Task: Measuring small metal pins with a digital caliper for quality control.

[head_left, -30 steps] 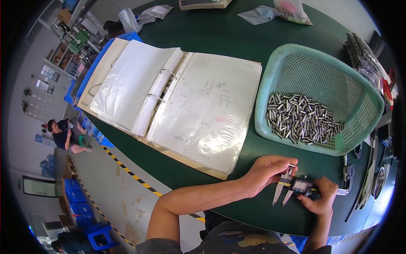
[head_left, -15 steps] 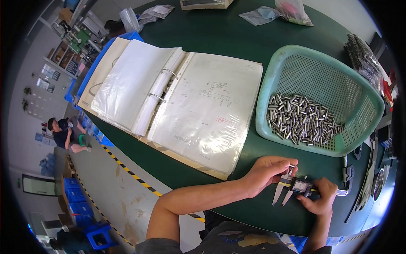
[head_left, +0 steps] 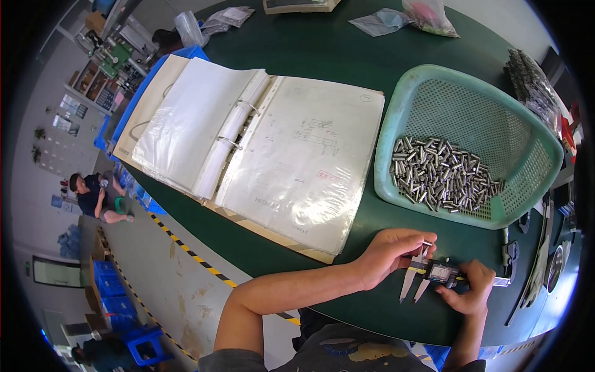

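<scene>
My right hand (head_left: 472,289) is wrapped round a digital caliper (head_left: 439,272) with a small screen, its thumb against the underside of the sliding part. The caliper's long jaws point toward me and stand slightly apart. At its short upper jaws, my left hand (head_left: 392,255) is closed in a pinch on a small shiny metal pin (head_left: 426,246). The fingers partly cover the pin, and I cannot tell exactly how it meets the jaws. Beyond both hands, a green plastic basket (head_left: 389,146) holds a heap of similar metal pins (head_left: 441,175).
An open ring binder (head_left: 297,167) with a drawing in a plastic sleeve lies left of the basket on the green table (head_left: 297,56). Plastic bags (head_left: 431,17) lie at the far edge. Tools (head_left: 510,253) are at the right. Another person (head_left: 96,195) sits far off at the left.
</scene>
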